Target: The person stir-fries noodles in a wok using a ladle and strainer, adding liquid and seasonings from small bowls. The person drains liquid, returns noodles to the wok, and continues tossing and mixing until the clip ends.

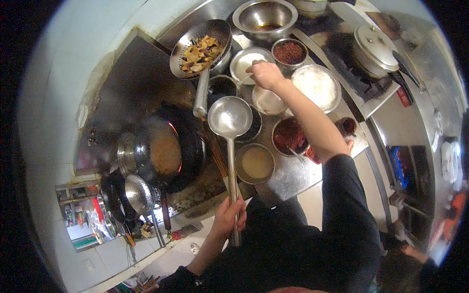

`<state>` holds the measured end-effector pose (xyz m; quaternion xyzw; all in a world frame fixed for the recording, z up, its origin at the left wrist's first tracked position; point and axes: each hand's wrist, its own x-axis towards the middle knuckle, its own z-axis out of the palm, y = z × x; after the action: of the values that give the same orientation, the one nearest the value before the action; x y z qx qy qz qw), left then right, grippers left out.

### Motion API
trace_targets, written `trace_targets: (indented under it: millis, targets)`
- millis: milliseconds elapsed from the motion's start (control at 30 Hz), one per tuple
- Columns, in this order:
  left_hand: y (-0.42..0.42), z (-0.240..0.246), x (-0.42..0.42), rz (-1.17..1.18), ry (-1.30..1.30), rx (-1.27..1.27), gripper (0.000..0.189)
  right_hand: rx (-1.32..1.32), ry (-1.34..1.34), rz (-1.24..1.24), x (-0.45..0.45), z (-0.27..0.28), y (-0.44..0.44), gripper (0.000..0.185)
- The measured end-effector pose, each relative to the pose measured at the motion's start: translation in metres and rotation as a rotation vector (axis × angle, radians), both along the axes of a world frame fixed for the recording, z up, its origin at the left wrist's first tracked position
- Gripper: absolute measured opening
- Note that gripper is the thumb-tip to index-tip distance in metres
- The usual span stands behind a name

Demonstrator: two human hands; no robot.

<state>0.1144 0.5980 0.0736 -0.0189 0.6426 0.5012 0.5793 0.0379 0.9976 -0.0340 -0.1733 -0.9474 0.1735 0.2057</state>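
My left hand (231,216) grips the long handle of a steel ladle (230,119). The ladle's bowl is held up over the seasoning containers, and only light glints in it. My right hand (266,75) reaches to a steel bowl of white seasoning (251,60). Its fingers pinch what looks like a thin pale utensil (247,78), mostly hidden by the hand. Below my right wrist sits another bowl with pale contents (269,100). A larger bowl of white powder (316,88) lies to the right of my forearm.
A wok (165,152) with brownish liquid steams at left, flame glowing at its rim. A perforated strainer (200,55) holds fried pieces. Around stand chilli flakes (289,52), dark red paste (289,137), cloudy liquid (255,163) and a lidded pot (375,49). Another person's arm (416,253) shows lower right.
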Motion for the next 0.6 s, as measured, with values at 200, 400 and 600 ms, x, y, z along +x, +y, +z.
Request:
trace_targets:
  millis: [200, 400, 600]
  targets:
    - [0.016, 0.015, -0.013, -0.022, 0.08, -0.163, 0.021, 0.109, -0.435, 0.199, -0.07, -0.017, 0.019, 0.017]
    - [0.037, 0.026, -0.036, -0.121, 0.222, -0.231, 0.022, 0.116, -0.199, 0.101, -0.046, 0.0, 0.042, 0.021]
    - [0.084, 0.002, -0.059, -0.148, 0.382, -0.075, 0.021, -0.119, 0.112, -0.185, 0.012, 0.006, 0.062, 0.019]
